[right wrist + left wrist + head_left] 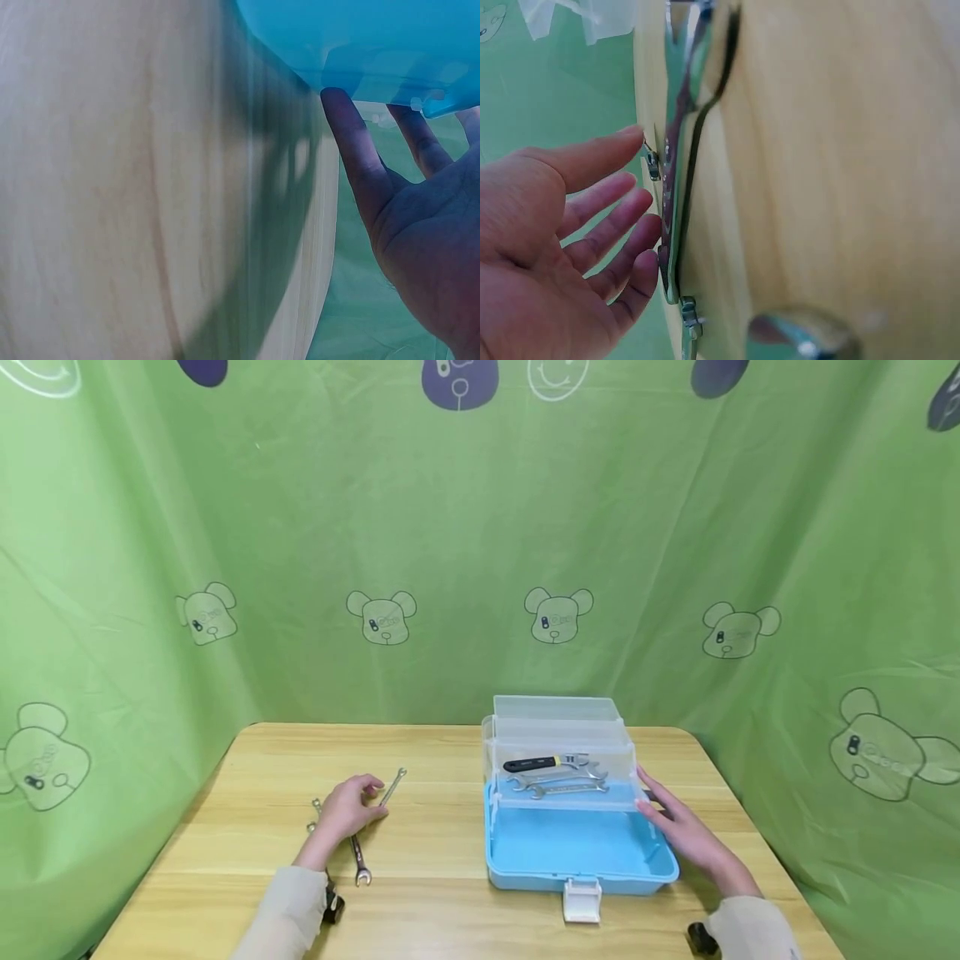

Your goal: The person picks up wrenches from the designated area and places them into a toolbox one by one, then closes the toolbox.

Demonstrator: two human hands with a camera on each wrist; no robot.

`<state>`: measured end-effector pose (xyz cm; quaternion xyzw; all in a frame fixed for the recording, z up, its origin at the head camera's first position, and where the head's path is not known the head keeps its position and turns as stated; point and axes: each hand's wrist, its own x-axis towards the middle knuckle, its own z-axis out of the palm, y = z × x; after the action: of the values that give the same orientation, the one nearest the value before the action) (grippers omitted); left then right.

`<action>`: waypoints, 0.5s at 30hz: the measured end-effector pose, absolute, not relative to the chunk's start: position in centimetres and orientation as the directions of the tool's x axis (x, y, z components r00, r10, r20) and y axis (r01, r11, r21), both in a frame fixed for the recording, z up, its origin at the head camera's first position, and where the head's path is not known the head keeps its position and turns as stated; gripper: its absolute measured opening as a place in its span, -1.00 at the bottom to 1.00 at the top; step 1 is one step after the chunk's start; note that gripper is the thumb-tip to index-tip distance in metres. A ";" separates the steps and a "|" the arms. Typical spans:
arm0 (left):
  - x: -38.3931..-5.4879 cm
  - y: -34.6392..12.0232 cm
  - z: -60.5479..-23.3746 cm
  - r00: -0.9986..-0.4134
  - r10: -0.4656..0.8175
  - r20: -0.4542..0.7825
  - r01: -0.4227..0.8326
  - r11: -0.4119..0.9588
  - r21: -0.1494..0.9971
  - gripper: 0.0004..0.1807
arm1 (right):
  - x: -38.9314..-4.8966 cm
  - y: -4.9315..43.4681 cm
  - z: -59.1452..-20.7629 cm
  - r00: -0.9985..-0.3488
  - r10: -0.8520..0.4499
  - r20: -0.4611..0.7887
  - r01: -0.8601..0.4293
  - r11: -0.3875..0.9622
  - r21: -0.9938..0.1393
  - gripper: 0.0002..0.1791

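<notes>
My left hand (348, 808) hovers over several wrenches on the table, its thumb and fingers parted beside a small wrench (393, 786). A larger combination wrench (359, 857) lies under that hand; the left wrist view shows its shiny shank (676, 157) close to the fingertips. Partly hidden behind the hand are more wrench ends (317, 806). My right hand (686, 833) rests its extended fingers against the right side of a blue toolbox (585, 885). The toolbox stands open, its clear tray (517, 800) holding a black-handled adjustable wrench (531, 764) and several open-end wrenches (568, 789).
The wooden table (442, 893) carries everything. A white latch (582, 902) hangs from the toolbox's front. A green curtain (465, 677) with bear prints surrounds the table at the back and sides.
</notes>
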<state>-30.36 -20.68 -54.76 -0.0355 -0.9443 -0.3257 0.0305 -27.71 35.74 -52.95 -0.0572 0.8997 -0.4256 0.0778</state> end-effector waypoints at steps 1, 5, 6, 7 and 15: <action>-30.4 -20.6 -54.8 -0.996 0.048 0.077 0.085 0.786 0.612 -0.50 | -27.7 35.8 -52.9 -0.981 -0.169 -0.094 -0.035 0.631 -0.775 -0.21; -30.5 -20.5 -54.9 -0.997 0.051 0.065 0.081 0.787 0.612 -0.50 | -27.7 35.8 -53.0 -0.981 -0.166 -0.096 -0.031 0.632 -0.775 -0.21; -30.5 -20.5 -54.9 -0.997 0.050 0.063 0.078 0.786 0.613 -0.51 | -27.7 35.8 -53.0 -0.982 -0.166 -0.095 -0.032 0.631 -0.775 -0.21; -30.5 -20.5 -54.9 -0.997 0.049 0.062 0.076 0.786 0.613 -0.53 | -27.7 35.8 -53.0 -0.982 -0.167 -0.094 -0.033 0.631 -0.775 -0.21; -30.6 -20.3 -54.9 -0.996 0.050 0.074 0.085 0.780 0.619 -0.67 | -27.7 35.6 -53.0 -0.982 -0.156 -0.108 -0.016 0.634 -0.773 -0.20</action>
<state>-30.65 -20.28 -54.93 -0.0359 -0.9431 -0.3294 0.0266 -27.73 35.63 -53.03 -0.0479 0.9002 -0.4249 0.0825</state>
